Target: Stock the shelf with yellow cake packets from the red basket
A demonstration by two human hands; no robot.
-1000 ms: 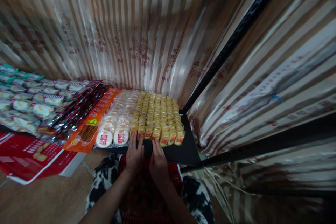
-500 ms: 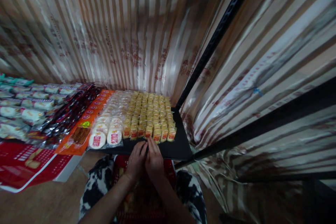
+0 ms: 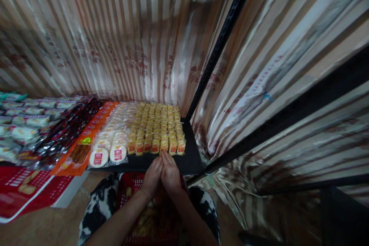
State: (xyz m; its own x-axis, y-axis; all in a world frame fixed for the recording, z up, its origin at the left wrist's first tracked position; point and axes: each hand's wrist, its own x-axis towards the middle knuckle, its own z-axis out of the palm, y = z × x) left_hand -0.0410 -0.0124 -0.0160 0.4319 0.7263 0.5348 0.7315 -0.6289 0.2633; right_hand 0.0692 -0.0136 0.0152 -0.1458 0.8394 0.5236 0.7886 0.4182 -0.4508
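My left hand and my right hand lie side by side, touching each other, at the front edge of a black shelf. Their fingertips reach the front row of small yellow-and-red snack packets, which stand in several neat rows. I see nothing held in either hand. Round white cakes in clear wrappers with red labels sit in rows just left of the yellow packets.
Orange snack packs, dark red-black packets and white-green wrapped buns fill the shelf further left. A red basket rests between my knees. A black upright post and striped shiny curtain close off the back and right.
My hands, spread flat and apart on the shelf edge a second ago, have drawn together until they touch. The view has shifted slightly right and down.
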